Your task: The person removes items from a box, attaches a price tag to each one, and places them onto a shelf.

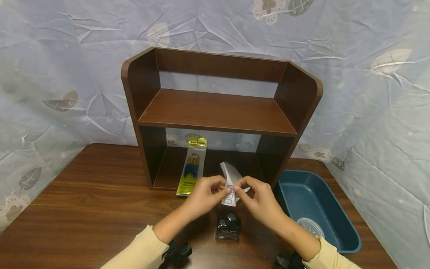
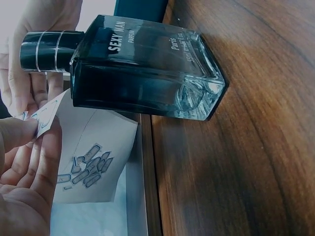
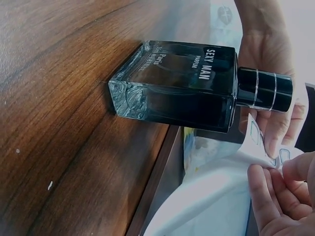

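Note:
Between finger and thumb, my left hand (image 1: 205,196) pinches the left edge of a white sheet of labels (image 1: 229,200). My right hand (image 1: 260,200) pinches the same sheet from the right, its fingertips close to the left ones. Small outlined labels show on the sheet's front strip; the rest bends back and away. In the left wrist view, a cluster of small printed shapes is on the sheet's lower part (image 2: 93,167). Just below the hands, a dark glass perfume bottle (image 1: 228,228) with a black cap stands upright on the table, touched by neither hand.
A brown two-tier shelf (image 1: 218,112) stands behind the hands. A packet of artist brushes (image 1: 193,168) leans in its lower left. At right is a blue plastic tub (image 1: 315,201) with a clear round lid-like piece (image 1: 310,226) inside. Patterned cloth (image 1: 67,74) hangs behind the wooden table (image 1: 84,209).

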A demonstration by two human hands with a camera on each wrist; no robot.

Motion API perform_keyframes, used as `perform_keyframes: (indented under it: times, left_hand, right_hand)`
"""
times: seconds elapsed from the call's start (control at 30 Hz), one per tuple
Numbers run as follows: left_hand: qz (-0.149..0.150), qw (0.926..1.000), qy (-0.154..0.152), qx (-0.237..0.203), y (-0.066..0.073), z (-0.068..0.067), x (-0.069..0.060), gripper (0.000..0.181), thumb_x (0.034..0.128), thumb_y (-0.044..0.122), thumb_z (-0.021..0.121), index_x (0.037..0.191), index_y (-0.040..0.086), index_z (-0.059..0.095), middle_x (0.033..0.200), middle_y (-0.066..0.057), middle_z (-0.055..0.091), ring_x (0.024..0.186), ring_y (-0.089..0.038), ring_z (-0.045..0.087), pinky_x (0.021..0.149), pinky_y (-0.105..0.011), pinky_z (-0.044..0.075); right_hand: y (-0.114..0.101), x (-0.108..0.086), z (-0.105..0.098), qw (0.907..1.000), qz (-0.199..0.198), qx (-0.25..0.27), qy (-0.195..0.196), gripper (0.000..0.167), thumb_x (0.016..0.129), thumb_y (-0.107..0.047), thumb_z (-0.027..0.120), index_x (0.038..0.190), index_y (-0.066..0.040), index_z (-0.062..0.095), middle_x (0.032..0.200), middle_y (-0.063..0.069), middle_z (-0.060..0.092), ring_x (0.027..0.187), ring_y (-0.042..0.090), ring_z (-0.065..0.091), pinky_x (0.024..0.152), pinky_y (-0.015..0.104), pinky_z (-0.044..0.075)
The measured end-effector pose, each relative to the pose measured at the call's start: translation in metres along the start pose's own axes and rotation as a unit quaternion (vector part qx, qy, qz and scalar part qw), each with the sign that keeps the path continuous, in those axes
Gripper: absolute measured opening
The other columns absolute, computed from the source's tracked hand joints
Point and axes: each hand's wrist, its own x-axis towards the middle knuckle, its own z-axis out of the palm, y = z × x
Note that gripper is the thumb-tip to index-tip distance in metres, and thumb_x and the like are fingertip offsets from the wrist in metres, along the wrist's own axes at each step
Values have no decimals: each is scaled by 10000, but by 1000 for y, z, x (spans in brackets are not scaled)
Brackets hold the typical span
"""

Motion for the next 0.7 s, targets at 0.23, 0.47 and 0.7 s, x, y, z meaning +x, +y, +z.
perform_keyframes:
  times: [0.23, 0.47, 0.7]
  left_hand:
    - [-13, 10000, -19, 55, 0, 1, 0, 56, 944, 37, 733, 936, -16, 717, 851, -149, 761, 667, 31, 561, 601, -178, 527]
    - [32, 10000, -13, 15, 0, 1, -1, 37, 932, 7, 730, 923, -25, 713, 845, -152, 760, 675, 33, 570, 602, -170, 528]
    - [5, 10000, -1, -33, -2, -1, -2, 37, 938, 12, 728, 926, -18, 710, 832, -147, 745, 660, 24, 558, 590, -176, 520]
  right_hand:
    - [1, -1, 0, 10000, 17, 44, -26, 48, 993, -78, 705, 945, -84, 711, 868, 12, 737, 764, -11, 610, 677, 224, 599]
    - [2, -1, 0, 9998, 37, 173, -110, 68, 1014, -93, 681, 955, -80, 710, 893, 13, 745, 827, 4, 657, 777, 261, 641]
    - [1, -1, 0, 9996, 129, 250, -104, 54, 1002, -108, 703, 978, -60, 713, 905, 30, 749, 824, 8, 651, 750, 243, 633]
